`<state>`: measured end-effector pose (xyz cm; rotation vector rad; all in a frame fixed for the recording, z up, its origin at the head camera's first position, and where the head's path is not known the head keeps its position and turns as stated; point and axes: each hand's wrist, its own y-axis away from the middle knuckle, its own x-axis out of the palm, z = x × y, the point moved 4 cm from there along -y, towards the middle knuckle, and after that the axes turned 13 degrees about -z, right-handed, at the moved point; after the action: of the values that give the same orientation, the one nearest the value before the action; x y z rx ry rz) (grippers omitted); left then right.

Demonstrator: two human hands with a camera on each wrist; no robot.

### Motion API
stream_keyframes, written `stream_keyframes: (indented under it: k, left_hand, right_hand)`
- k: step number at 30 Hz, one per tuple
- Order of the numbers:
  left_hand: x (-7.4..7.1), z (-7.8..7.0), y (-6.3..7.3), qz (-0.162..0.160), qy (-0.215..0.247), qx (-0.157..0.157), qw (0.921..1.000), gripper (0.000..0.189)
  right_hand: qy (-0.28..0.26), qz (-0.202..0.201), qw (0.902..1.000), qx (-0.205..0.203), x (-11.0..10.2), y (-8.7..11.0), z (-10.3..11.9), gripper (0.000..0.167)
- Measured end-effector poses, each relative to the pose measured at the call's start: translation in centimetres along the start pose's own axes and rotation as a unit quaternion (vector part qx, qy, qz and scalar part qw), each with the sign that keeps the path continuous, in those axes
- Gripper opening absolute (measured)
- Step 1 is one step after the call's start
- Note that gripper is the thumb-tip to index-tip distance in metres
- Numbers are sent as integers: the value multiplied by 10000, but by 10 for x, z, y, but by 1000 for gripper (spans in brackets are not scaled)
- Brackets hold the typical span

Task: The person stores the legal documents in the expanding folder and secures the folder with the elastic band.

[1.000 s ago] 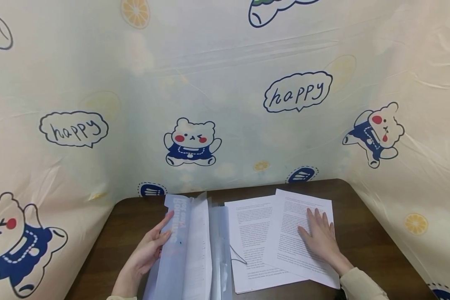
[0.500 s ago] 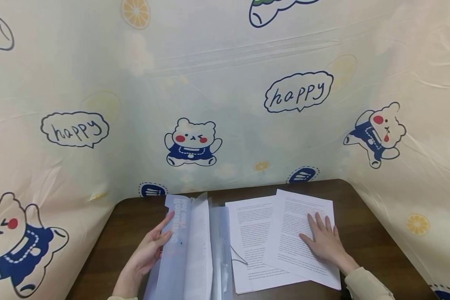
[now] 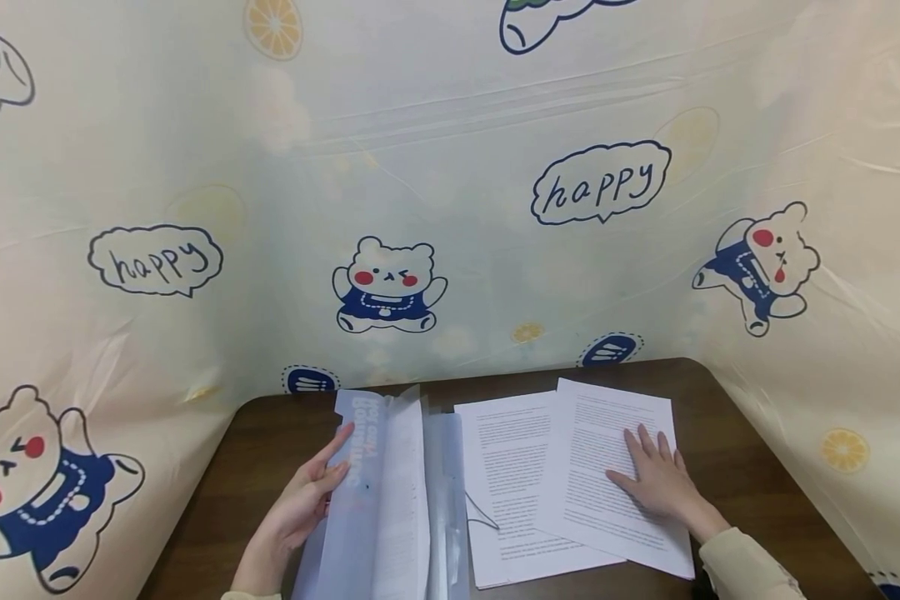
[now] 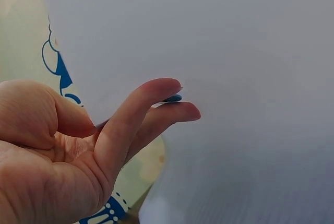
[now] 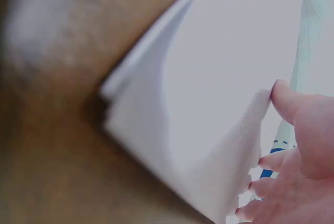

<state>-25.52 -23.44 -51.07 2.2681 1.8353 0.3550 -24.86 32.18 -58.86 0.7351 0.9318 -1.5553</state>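
My left hand grips the left edge of a translucent blue file folder, which stands partly open with white pages inside. In the left wrist view, the thumb and fingers of that hand hold the edge of the pale cover. To the right, my right hand rests with spread fingers on a printed sheet. That sheet overlaps other printed papers beside the folder. Seen from the right wrist, the hand lies at the edge of the white sheet.
A thin dark elastic loop sticks out from the folder over the papers. Everything lies on a dark brown table. A curtain printed with bears and "happy" bubbles hangs around the table's back and sides.
My right hand has slid slightly to the right over the top sheet, which stays in place. The left hand and folder keep their position, while the head view shifts a little.
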Motion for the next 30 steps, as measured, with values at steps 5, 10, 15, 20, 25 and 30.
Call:
stream_keyframes:
  k: [5, 10, 15, 20, 25, 30]
  left_hand:
    - [0, 1, 0, 61, 53, 53, 10000, 77]
    - [1, 3, 0, 130, 56, 58, 9999, 78]
    - [1, 3, 0, 160, 85, 67, 9998, 77]
    - [2, 4, -2, 222, 160, 140, 9995, 77]
    - [1, 3, 0, 213, 187, 144, 9995, 77]
    - [1, 4, 0, 182, 123, 119, 9997, 77]
  right_hand:
    - [151, 160, 9997, -56, -6, -5, 0, 102]
    - [456, 319, 9984, -29, -17, -8, 9, 101]
    - [551, 290, 9975, 324, -24, -8, 12, 114]
    - [554, 359, 9928, 1001, -28, -10, 11, 131]
    - [505, 545, 9880, 1354, -22, -13, 2, 144]
    - [522, 611, 9854, 1500, -25, -13, 9, 142]
